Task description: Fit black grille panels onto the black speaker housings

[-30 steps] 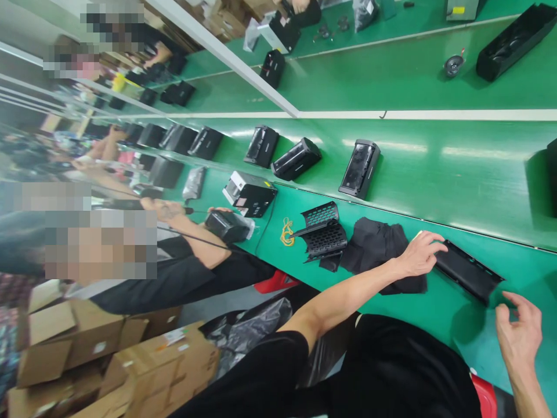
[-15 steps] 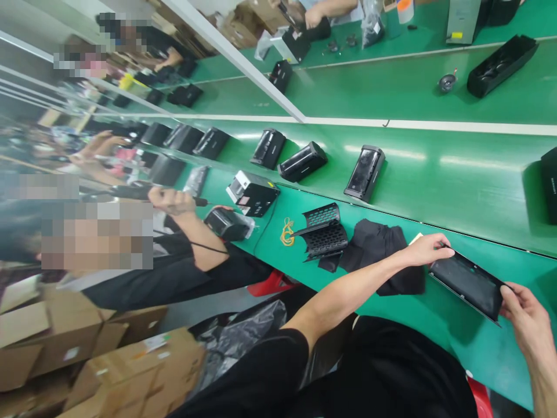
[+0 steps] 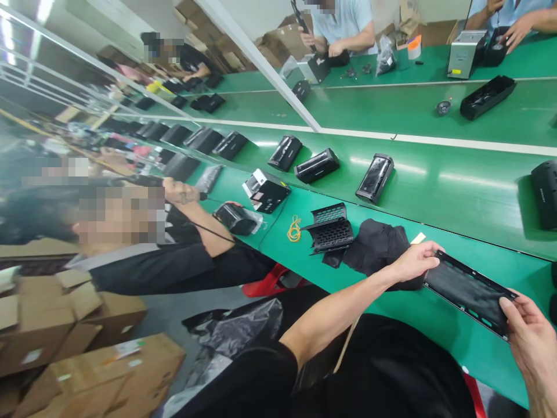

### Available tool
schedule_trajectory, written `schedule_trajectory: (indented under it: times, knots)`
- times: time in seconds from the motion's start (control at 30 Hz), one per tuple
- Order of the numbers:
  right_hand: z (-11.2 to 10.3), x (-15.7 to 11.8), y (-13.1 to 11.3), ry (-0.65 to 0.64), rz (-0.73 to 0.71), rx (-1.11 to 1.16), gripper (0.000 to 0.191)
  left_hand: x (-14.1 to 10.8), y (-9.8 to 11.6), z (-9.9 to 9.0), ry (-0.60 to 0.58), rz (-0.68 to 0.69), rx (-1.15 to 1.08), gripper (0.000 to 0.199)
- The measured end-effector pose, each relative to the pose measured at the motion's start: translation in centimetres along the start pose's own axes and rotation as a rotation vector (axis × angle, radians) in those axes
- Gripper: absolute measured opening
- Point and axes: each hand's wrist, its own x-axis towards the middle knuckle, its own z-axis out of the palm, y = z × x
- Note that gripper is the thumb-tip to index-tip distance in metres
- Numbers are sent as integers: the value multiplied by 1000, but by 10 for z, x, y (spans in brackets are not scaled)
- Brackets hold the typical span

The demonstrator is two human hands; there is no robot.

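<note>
A black rectangular panel [image 3: 470,293] with slots along its edges is held above the green bench at the right, with dark mesh-like material across its middle. My left hand [image 3: 418,262] pinches its left end, and my right hand [image 3: 528,325] grips the right end with the thumb on top. Black cloth [image 3: 376,247] lies on the bench beside my left forearm. Left of the cloth are perforated black grilles [image 3: 331,232] and a loop of yellow bands [image 3: 295,230].
Black speakers [image 3: 375,178] sit along the green conveyor [image 3: 452,191] beyond the bench. A white-and-black box [image 3: 266,191] stands near a co-worker's hand [image 3: 180,191] at the left. A slanted metal post [image 3: 261,67] crosses the view. Cardboard boxes [image 3: 117,377] lie at lower left.
The view has shifted, bringing more of the far co-workers into sight. The panel is tilted differently, with its slotted edges showing more clearly. Both hands still hold it.
</note>
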Motion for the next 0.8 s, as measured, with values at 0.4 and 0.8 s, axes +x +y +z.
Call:
schedule_trajectory:
  times: [0.4, 0.8]
  knots:
    - [-1, -4, -3, 13, -100, -101, 53, -7, 0, 9, 94, 142, 19, 37]
    - [3, -3, -3, -9, -174, -105, 50, 0, -10, 2, 77, 134, -52, 50]
